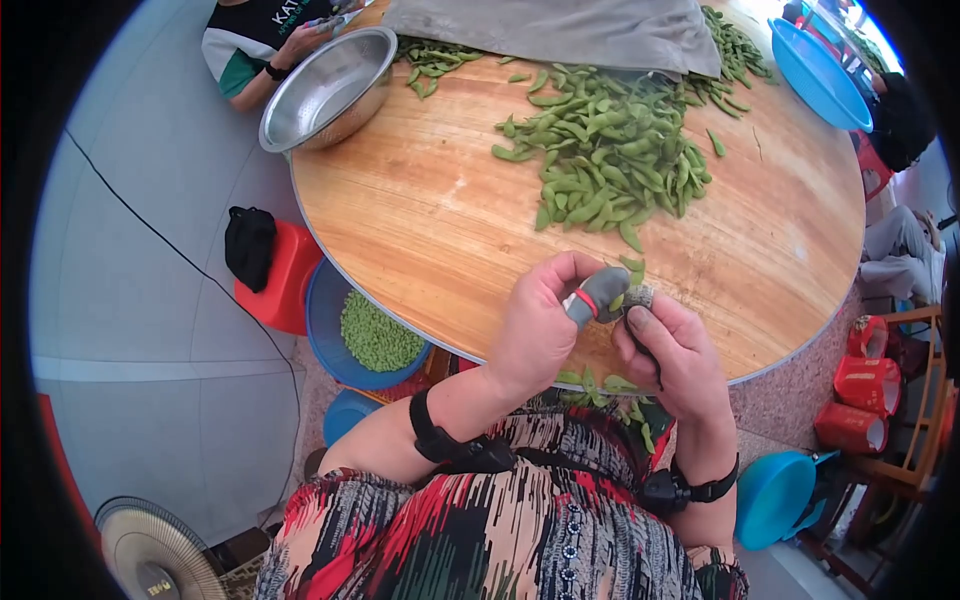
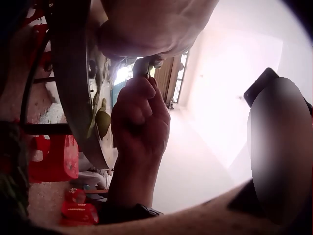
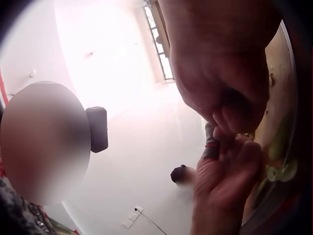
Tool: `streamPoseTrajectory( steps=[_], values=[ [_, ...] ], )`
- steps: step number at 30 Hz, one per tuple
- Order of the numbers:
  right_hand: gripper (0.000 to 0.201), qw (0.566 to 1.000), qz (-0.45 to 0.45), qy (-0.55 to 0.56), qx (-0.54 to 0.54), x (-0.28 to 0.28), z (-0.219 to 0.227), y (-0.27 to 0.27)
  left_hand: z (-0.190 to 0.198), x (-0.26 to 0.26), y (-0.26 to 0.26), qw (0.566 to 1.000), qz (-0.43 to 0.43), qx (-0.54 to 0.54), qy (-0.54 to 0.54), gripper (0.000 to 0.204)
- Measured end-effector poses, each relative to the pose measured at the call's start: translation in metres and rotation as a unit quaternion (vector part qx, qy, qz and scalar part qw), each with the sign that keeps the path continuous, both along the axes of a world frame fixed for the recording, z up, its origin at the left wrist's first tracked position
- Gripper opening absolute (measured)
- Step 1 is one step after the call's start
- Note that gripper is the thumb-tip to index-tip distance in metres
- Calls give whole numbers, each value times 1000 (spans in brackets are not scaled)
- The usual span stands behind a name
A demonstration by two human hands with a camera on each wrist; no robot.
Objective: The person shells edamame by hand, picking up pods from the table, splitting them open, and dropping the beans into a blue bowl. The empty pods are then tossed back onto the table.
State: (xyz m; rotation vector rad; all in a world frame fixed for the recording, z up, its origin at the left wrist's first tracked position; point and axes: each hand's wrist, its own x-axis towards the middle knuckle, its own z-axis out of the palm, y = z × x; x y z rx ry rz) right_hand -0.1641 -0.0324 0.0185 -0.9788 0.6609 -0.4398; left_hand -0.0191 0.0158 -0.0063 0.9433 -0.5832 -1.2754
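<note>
Over the table's near edge, the left hand (image 1: 545,320) and right hand (image 1: 680,355) meet, fingers curled and tips together around a green pod (image 1: 634,268). A grey cover (image 1: 598,295) with a red band sits on a left-hand digit; dark and patterned coverings show on right-hand fingers. Beyond them a heap of green pods (image 1: 610,150) lies on the wooden table (image 1: 420,220). In the left wrist view, the right hand (image 2: 139,117) is below the left hand (image 2: 151,24). The right wrist view has the right hand (image 3: 220,63) above the left hand (image 3: 220,181); fingers hide most of the pod.
Loose pods (image 1: 598,382) lie at the near edge. A blue basin of shelled beans (image 1: 380,335) stands below left, by a red stool (image 1: 285,275). A metal bowl (image 1: 330,90), grey cloth (image 1: 560,30) and blue basin (image 1: 815,75) are farther off. Other people sit around the table.
</note>
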Motion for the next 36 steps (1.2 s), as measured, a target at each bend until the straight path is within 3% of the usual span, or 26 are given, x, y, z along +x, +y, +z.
streamPoseTrajectory(
  steps=[3, 6, 7, 8, 9, 11, 12, 13, 15, 17, 19, 20, 21, 22, 23, 24, 26, 28, 30, 31, 32, 34, 36],
  values=[
    [14, 996, -9, -46, 73, 0, 0, 1, 4, -2, 3, 996, 12, -25, -82, 11],
    [12, 979, -1, -111, 171, -3, 0, 1, 3, 3, 5, 996, -59, -58, -14, 12],
    [12, 963, 3, -151, 225, -4, 0, 1, 3, 6, 4, 992, -101, -58, 56, 13],
    [12, 962, 2, -151, 226, -5, -1, 1, 3, 8, 4, 980, -142, -57, 126, 13],
    [13, 961, -2, -152, 233, -5, -2, 1, 3, 9, 4, 980, -143, -56, 126, 13],
    [14, 959, -8, -153, 238, -2, -9, 0, 2, 10, 2, 990, -127, -62, -24, 14],
    [14, 998, -55, -20, 6, 3, -16, 1, 4, 11, 1, 990, -127, -61, -23, 14],
    [16, 963, -96, 115, -226, 7, -19, 1, 7, 11, 1, 988, -119, -43, -87, 13],
    [17, 968, -69, 125, -207, 8, -14, -6, 12, 13, -1, 982, -111, -25, -149, 13],
    [18, 972, -40, 133, -188, 12, -4, -18, 13, 18, -4, 969, -45, -20, -243, 19],
    [15, 876, -117, 255, -392, 20, 4, -33, 5, 28, -6, 978, -38, -1, -207, 23],
    [15, 876, -119, 254, -392, 23, 2, -37, 3, 32, -6, 985, -34, 17, -171, 27],
    [15, 785, -110, 340, -506, 26, -2, -41, 6, 34, -3, 984, -36, 15, -172, 27],
    [15, 670, -98, 418, -606, 27, -6, -43, 10, 34, 0, 976, -105, 48, -184, 29],
    [15, 669, -99, 418, -607, 27, -9, -42, 14, 34, 3, 962, -174, 80, -194, 31],
    [15, 659, -84, 431, -611, 28, -12, -39, 14, 33, 5, 963, -173, 80, -193, 31],
    [15, 650, -65, 442, -614, 28, -18, -34, 13, 31, 11, 864, -266, -129, -407, 28],
    [13, 681, -100, 407, -601, 25, -22, -34, 14, 27, 12, 889, -256, -99, -366, 23],
    [13, 702, -101, 383, -592, 22, -20, -38, 8, 27, 6, 885, -96, -95, -445, 22],
    [13, 722, -101, 360, -582, 21, -19, -39, 14, 29, 0, 842, -73, -104, -524, 25],
    [13, 722, -100, 361, -582, 23, -18, -39, 13, 30, -3, 843, -74, -103, -523, 25],
    [15, 681, -84, 385, -618, 33, -11, -38, 12, 28, -10, 804, -17, -131, -579, 27],
    [15, 668, -76, 414, -613, 38, -12, -33, 13, 25, -10, 813, -10, -128, -567, 29]
  ],
)
